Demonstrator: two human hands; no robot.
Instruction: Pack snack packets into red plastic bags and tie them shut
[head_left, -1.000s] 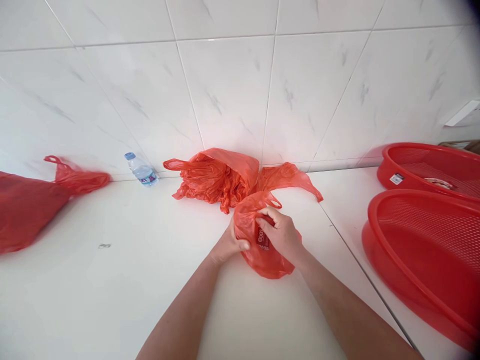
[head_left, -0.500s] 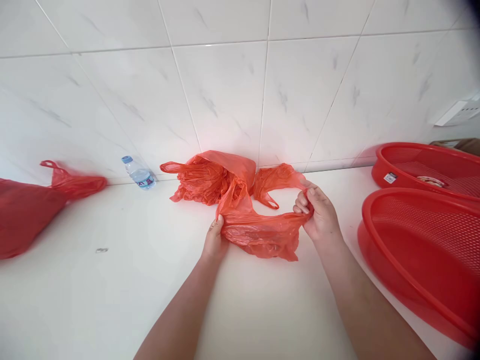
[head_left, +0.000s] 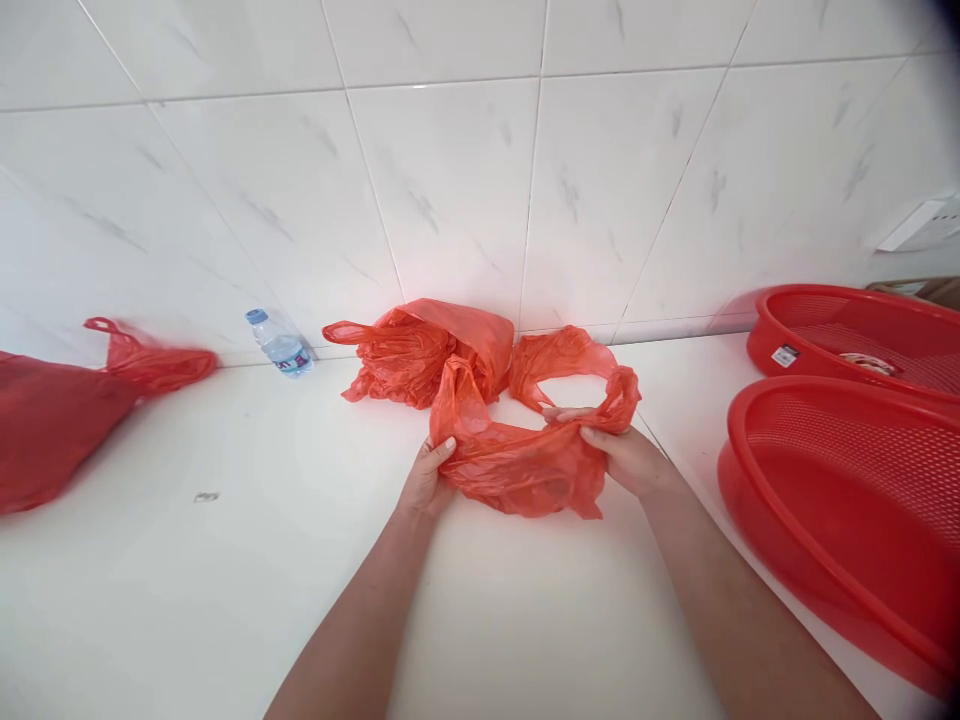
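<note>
A thin red plastic bag [head_left: 525, 470] is stretched between my two hands above the white table, its two handles standing up at either end. My left hand [head_left: 429, 478] pinches its left side, thumb in front and fingers behind. On the right side, my right hand [head_left: 619, 448] grips the bag below the handle, with some fingers behind the film. Just behind lies a bundle of crumpled red plastic bags [head_left: 409, 350], partly covered by a smooth sheet of film. Another loose red bag [head_left: 555, 350] rests against the wall to its right.
A small water bottle [head_left: 281, 345] stands by the wall on the left. A full red bag [head_left: 60, 430] lies at the far left. Two red perforated baskets [head_left: 750, 480] stand on the right, one behind the other. A white wall socket [head_left: 922, 225] is at the right edge.
The bag was bunched up with a printed patch showing; it is now spread sideways between my hands. My right hand moved out to the right, then shifted its hold below the handle.
</note>
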